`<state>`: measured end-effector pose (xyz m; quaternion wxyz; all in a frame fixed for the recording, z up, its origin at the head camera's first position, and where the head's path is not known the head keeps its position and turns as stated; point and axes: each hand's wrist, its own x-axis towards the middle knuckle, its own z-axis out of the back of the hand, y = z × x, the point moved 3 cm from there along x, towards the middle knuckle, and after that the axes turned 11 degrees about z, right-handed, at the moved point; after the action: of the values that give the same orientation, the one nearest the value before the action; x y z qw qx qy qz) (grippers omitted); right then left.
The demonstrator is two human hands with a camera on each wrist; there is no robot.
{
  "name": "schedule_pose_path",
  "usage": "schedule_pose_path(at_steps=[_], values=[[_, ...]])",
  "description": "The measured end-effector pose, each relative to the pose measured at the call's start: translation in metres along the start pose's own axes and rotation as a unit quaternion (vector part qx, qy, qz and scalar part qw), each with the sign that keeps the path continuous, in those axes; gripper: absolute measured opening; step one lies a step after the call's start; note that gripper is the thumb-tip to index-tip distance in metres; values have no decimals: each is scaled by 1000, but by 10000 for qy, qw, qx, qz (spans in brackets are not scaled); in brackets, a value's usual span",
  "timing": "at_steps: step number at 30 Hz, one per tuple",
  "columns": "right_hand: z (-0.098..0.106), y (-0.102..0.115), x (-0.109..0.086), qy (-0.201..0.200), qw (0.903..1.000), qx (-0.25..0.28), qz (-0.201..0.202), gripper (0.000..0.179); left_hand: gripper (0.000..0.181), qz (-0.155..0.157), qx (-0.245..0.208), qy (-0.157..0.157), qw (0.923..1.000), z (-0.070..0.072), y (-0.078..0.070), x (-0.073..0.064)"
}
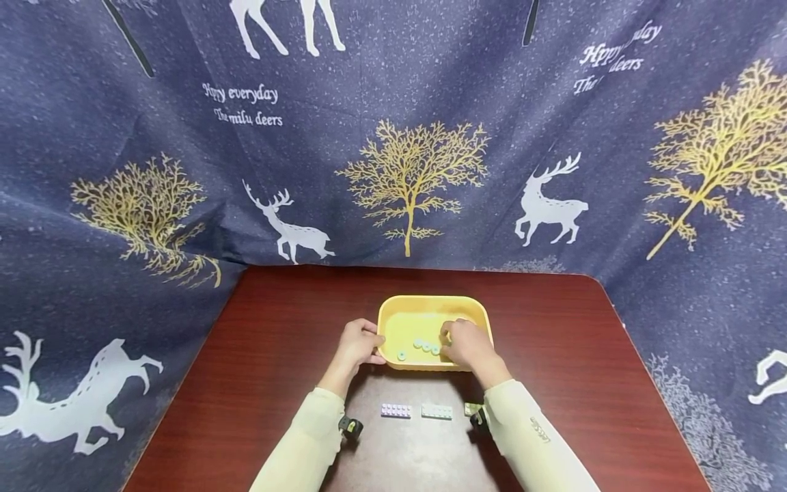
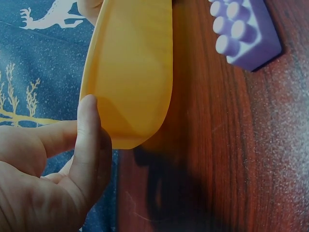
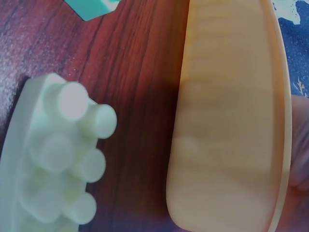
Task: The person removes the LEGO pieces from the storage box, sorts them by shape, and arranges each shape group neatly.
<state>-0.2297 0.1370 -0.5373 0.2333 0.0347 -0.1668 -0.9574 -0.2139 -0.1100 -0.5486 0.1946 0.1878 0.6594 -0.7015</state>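
A yellow plastic tub stands on the table, with several small pale round pieces with dark centres on its floor. My left hand grips the tub's left end, the thumb at the rim and the fingers against the outer wall. The left wrist view shows these fingers at the tub's corner. Inside the tub's right half is my right hand, fingers bent downward beside the round pieces. I cannot tell whether it pinches one. In the right wrist view the tub wall hides most of that hand.
In front of the tub lie three studded toy bricks in a row: purple, pale green and yellow-green, the last partly behind the right wrist's camera. The dark red wooden table meets a blue patterned cloth at the back.
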Motion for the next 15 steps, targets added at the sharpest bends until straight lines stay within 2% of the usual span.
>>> schedule_pose_path(at_steps=[5,11,15], values=[[0,1,1,-130,9997,-172,122,11,30,2,-5,-1,10000,0,0,0],[0,1,3,-165,9989,-352,275,24,30,9,-4,-17,10000,-1,0,-2],[0,0,4,-206,9988,-299,323,25,30,-14,-5,-15,10000,-2,-1,-3]])
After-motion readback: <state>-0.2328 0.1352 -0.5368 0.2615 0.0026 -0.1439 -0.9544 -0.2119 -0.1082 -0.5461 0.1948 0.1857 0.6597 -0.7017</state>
